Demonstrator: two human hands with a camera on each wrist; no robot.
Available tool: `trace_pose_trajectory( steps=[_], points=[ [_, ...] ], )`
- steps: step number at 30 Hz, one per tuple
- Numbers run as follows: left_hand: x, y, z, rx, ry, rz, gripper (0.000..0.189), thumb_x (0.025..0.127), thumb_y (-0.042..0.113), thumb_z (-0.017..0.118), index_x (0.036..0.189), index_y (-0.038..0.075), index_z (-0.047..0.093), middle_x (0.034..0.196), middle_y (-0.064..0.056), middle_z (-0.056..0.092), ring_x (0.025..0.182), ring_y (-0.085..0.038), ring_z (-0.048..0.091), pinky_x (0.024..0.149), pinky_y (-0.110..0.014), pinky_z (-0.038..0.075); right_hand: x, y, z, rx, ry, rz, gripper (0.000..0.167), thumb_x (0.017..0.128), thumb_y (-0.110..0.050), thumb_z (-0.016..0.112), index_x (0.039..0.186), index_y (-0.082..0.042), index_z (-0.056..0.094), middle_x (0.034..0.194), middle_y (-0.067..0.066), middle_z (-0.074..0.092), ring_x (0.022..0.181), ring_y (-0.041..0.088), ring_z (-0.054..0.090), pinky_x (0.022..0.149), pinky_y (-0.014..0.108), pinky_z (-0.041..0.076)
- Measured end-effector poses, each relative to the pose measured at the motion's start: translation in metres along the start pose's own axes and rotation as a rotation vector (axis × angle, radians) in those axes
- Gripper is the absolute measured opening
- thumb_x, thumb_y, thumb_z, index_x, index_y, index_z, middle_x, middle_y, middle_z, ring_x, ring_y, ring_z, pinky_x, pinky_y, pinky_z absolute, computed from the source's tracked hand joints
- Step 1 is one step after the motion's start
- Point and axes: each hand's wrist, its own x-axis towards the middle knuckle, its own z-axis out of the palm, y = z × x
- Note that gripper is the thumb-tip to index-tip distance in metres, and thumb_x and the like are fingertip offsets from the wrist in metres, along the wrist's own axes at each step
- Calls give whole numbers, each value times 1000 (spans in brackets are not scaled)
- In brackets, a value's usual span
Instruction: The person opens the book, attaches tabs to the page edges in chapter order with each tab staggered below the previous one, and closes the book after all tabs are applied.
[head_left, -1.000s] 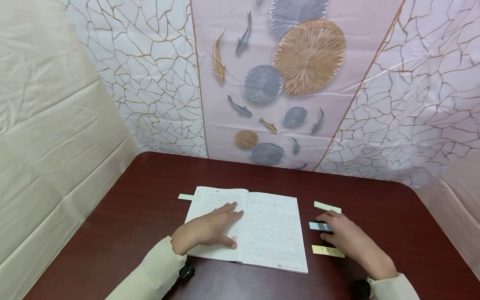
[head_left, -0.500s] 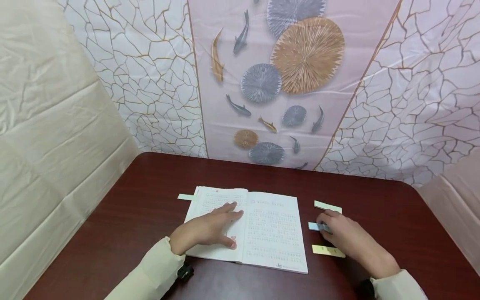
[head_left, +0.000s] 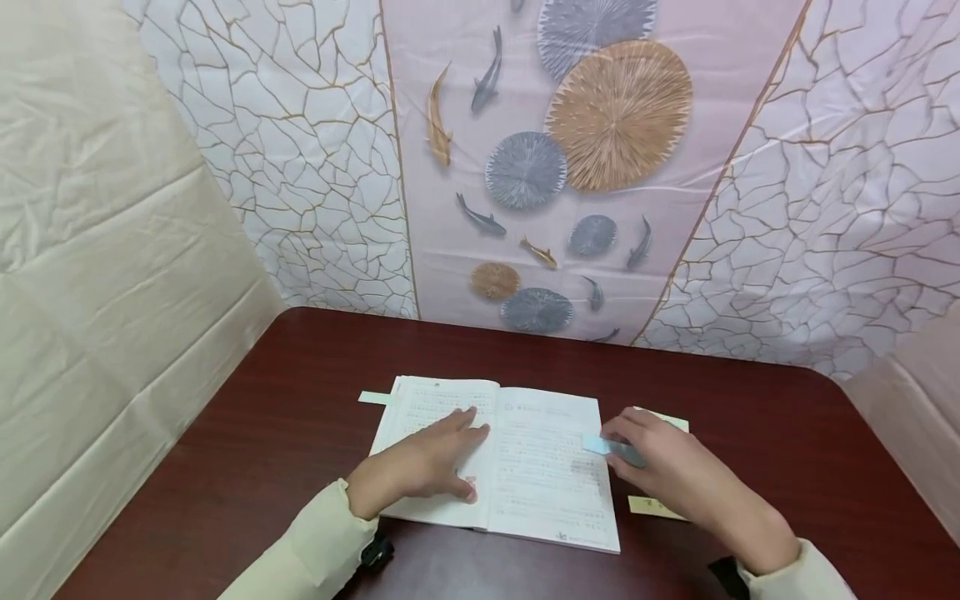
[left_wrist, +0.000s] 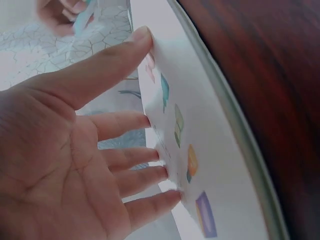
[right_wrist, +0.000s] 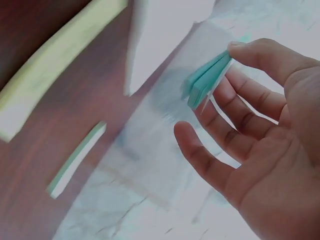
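Observation:
An open book (head_left: pixel 543 500) lies on the table with printed text on its pages. My left hand (head_left: pixel 420 460) rests on the left page, fingers spread and fingertips touching the paper; the left wrist view shows small coloured pictures (left_wrist: pixel 193 160) by them. My right hand (head_left: pixel 671 467) pinches a blue pad of sticky note strips (head_left: pixel 595 444) between thumb and fingers, over the book's right edge. In the right wrist view the strip pad (right_wrist: pixel 207 82) is split into layers near its free end. A pale green strip (head_left: pixel 373 397) sticks out from the book's left edge.
Right of the book lie a pale green strip pad (head_left: pixel 677 422), partly behind my right hand, and a yellow strip pad (head_left: pixel 651 506), nearer me. The dark red table (head_left: pixel 322 342) meets patterned fabric (head_left: pixel 337 208) at the back.
My right hand has closed on the blue sticky note pad, picked it up from the table and carried it left to the right page's edge. My left hand has stayed in place.

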Motion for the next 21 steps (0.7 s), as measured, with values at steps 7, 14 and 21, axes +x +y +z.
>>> trace_pose_trajectory(
  steps=[7, 14, 21],
  points=[
    [1, 12, -1, 70, 18, -36, 84, 86, 28, 89, 157, 7, 50, 170, -14, 33, 158, -29, 32, 120, -49, 39, 21, -37, 13, -23, -12, -128, 19, 86, -11, 86, 102, -16, 76, 98, -7, 69, 85, 13, 70, 70, 32, 58],
    [-1, 6, -6, 80, 55, -8, 75, 81, 29, 93, 147, 12, 62, 165, -13, 43, 151, -28, 42, 107, -54, 51, 34, -59, 47, -64, -116, -134, 17, 84, -14, 88, 97, -15, 77, 92, -7, 69, 79, 12, 66, 67, 34, 55],
    [-3, 10, -9, 63, 86, 131, 62, 83, 18, 91, 139, 11, 68, 138, -6, 59, 129, -21, 56, 101, -36, 54, 37, -61, 60, -34, -183, -64, 14, 84, -14, 89, 93, -13, 79, 90, -6, 68, 83, 14, 65, 70, 34, 57]
  ],
)
